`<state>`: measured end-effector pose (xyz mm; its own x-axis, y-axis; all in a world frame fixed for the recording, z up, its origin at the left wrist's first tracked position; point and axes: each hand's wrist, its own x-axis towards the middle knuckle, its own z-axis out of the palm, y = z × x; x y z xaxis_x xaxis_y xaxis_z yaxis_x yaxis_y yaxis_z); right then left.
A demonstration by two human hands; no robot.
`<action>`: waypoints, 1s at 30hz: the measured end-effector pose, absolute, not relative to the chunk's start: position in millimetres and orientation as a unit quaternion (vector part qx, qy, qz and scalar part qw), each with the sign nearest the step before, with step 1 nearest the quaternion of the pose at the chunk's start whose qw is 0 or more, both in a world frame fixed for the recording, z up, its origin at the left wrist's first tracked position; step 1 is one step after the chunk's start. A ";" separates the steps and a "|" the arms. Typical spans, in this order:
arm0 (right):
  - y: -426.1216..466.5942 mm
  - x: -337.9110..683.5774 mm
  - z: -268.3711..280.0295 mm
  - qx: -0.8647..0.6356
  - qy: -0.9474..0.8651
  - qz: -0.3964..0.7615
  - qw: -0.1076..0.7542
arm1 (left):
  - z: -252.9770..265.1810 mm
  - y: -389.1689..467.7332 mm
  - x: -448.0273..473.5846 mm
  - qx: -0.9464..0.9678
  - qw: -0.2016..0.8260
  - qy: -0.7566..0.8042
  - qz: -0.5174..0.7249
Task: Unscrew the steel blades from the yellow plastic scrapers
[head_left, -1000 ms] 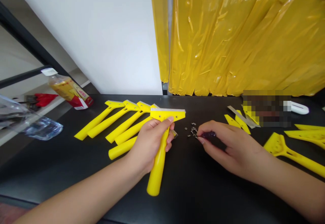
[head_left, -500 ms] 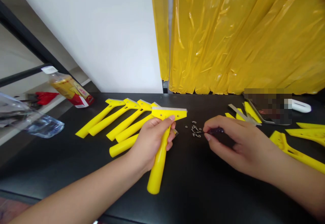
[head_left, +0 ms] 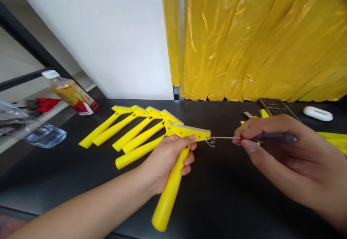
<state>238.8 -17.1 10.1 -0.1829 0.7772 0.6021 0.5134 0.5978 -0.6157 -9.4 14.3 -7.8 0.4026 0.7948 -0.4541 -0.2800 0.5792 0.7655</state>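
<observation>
My left hand [head_left: 170, 156] is wrapped round a yellow scraper [head_left: 166, 197], thumb pressed on its head, where a pale blade edge runs along the top. My right hand [head_left: 295, 170] pinches a screwdriver [head_left: 268, 138] with a dark, see-through handle. Its thin metal shaft points left, and the tip is at the right end of the scraper head, apparently with a small screw on it. Just behind and below the tip, small metal screws [head_left: 211, 144] lie on the black table; the scraper hides some of them. Several yellow scrapers with blades [head_left: 130, 127] lie in a row beyond my left hand.
On the left a drink bottle [head_left: 74, 94] leans by a clear plastic container [head_left: 43, 134]. A phone [head_left: 279, 107] and a white case [head_left: 317, 113] lie at the back right, near a loose blade [head_left: 248, 114]. More yellow scraper parts [head_left: 333, 139] are partly behind my right hand.
My right hand has moved right and back from the screws, with the screwdriver now turned toward the scraper head. The held scraper has shifted slightly right and nearer.
</observation>
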 end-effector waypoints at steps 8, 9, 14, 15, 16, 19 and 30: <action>-12.8 240.3 6.9 -0.427 -0.770 0.156 0.448 | -6.5 10.1 -7.1 0.293 0.807 0.393 0.328; -12.6 240.3 6.5 -0.426 -0.769 0.162 0.448 | -6.5 9.9 -6.9 0.292 0.808 0.393 0.328; -12.7 241.0 4.5 -0.410 -0.769 0.159 0.464 | -6.7 10.0 -6.2 0.287 0.809 0.394 0.328; -12.5 241.1 4.2 -0.402 -0.771 0.153 0.471 | -6.8 10.1 -6.2 0.287 0.809 0.395 0.328; -12.2 241.1 3.9 -0.393 -0.773 0.145 0.476 | -6.8 10.3 -6.2 0.286 0.809 0.396 0.328; -11.2 240.7 3.7 -0.387 -0.776 0.140 0.478 | -6.5 10.5 -6.5 0.289 0.808 0.395 0.328; -9.5 242.2 4.4 -0.387 -0.785 0.141 0.462 | -7.9 10.6 -7.1 0.284 0.809 0.395 0.330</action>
